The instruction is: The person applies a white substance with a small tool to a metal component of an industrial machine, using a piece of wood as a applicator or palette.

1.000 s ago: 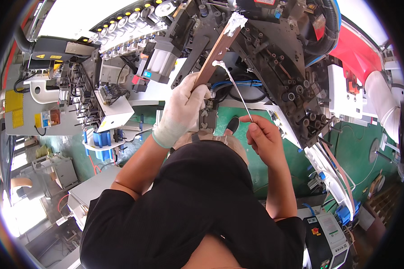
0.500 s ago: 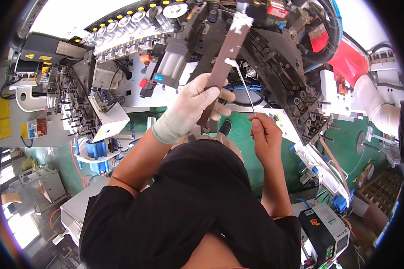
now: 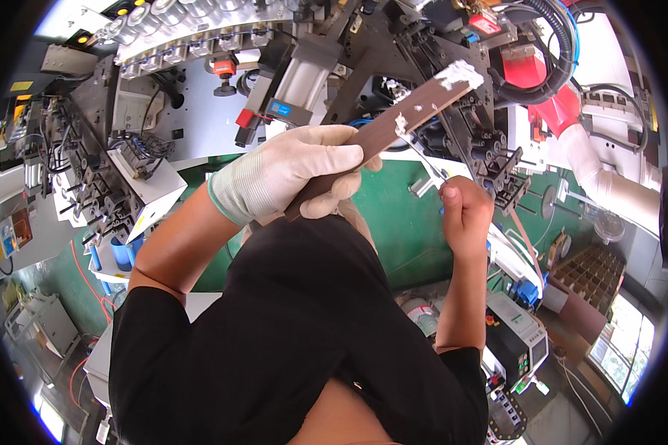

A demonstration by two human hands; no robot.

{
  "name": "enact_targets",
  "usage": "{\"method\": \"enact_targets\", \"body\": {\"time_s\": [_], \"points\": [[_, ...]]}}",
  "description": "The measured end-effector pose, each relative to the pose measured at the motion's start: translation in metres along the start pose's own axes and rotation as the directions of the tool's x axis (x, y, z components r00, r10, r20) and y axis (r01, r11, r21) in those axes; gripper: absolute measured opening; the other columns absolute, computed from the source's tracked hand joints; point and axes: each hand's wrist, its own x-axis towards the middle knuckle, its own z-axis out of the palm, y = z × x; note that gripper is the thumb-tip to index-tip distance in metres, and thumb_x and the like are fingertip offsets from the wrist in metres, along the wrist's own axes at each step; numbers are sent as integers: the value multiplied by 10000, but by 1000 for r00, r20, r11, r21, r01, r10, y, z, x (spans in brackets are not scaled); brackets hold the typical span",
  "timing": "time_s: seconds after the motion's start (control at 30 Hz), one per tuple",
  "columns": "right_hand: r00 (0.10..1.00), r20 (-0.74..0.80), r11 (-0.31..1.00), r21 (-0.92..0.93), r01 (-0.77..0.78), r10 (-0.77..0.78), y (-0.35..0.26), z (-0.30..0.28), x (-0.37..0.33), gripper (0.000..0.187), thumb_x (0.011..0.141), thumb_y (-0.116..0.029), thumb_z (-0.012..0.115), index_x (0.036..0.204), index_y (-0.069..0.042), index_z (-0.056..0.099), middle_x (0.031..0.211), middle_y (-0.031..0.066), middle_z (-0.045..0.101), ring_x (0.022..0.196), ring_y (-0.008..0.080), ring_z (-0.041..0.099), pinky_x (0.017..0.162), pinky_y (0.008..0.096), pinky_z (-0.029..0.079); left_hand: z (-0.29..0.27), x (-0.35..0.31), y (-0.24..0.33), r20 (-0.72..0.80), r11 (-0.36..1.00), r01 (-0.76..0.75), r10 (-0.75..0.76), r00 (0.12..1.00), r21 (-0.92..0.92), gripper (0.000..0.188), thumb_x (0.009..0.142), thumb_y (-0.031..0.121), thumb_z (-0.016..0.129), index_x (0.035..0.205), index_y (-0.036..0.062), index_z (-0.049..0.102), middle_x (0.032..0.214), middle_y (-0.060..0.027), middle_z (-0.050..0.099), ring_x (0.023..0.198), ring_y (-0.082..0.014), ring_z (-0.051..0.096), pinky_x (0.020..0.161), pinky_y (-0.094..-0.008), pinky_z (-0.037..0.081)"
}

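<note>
A long, flat brown strip (image 3: 423, 110) slants up to the right, gripped by my left hand (image 3: 297, 167) in a white knit glove. Thick white paste (image 3: 459, 75) coats its far end, and a smaller dab (image 3: 401, 124) sits near its middle. My bare right hand (image 3: 466, 211) is closed around the near end of a thin metal rod (image 3: 427, 162). The rod's far tip reaches the middle dab. Fine detail of that tip is hidden by the paste.
Dark machine parts and a grey cylinder (image 3: 309, 72) lie beyond the strip. A red and white robot-like arm (image 3: 583, 152) stands at the right, and a bracketed assembly with a white panel (image 3: 148, 189) at the left. Below is green floor (image 3: 412, 241).
The strip has turned clockwise, from nearly upright to a slant toward the right. My left hand has turned with it. My right hand has shifted right, still holding the rod.
</note>
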Motion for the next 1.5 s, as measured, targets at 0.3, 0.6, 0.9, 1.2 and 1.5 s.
{"method": "enact_targets", "body": {"time_s": [0.3, 0.6, 0.9, 1.2, 1.5], "points": [[982, -79, 981, -100, 166, -174, 76, 38, -8, 265, 896, -200, 675, 695, -62, 571, 636, 93, 547, 563, 320, 554, 513, 402, 442, 11, 27, -35, 45, 956, 222, -217, 975, -190, 287, 1083, 324, 470, 1036, 52, 548, 645, 18, 448, 410, -72, 370, 386, -229, 292], [999, -43, 990, 136, 30, -25, 87, 59, -9, 248, 958, -178, 644, 756, -34, 645, 683, 109, 624, 593, 309, 606, 543, 374, 480, 20, 47, -43, -113, 967, 124, -152, 982, -224, 301, 1088, 344, 473, 1074, 54, 552, 698, -1, 478, 454, -82, 400, 429, -229, 345], [948, 190, 766, 559, -318, 254, 78, 91, -19, 478, 1071, -350, 520, 769, 11, 611, 672, 96, 583, 609, 210, 570, 578, 341, 444, 40, 62, -50, -119, 899, -27, -28, 993, -437, 312, 1097, 350, 464, 1117, 43, 518, 745, -5, 495, 506, -87, 439, 477, -235, 365], [983, 12, 956, 234, 174, -182, 111, 53, 18, 314, 971, -221, 619, 715, -40, 600, 670, 114, 595, 598, 339, 587, 557, 410, 460, 16, 36, -31, -13, 913, 236, -255, 967, -333, 306, 1074, 333, 507, 1037, 32, 547, 653, 12, 456, 427, -72, 400, 405, -230, 313], [979, 10, 979, -7, 204, -204, 104, -5, 20, 223, 916, -197, 691, 753, -51, 652, 661, 84, 604, 581, 297, 583, 538, 384, 454, -5, 35, 4, -206, 912, 193, -124, 971, 362, 396, 1041, 415, 531, 1040, 21, 578, 663, 22, 544, 474, -45, 500, 429, -210, 342]]}}
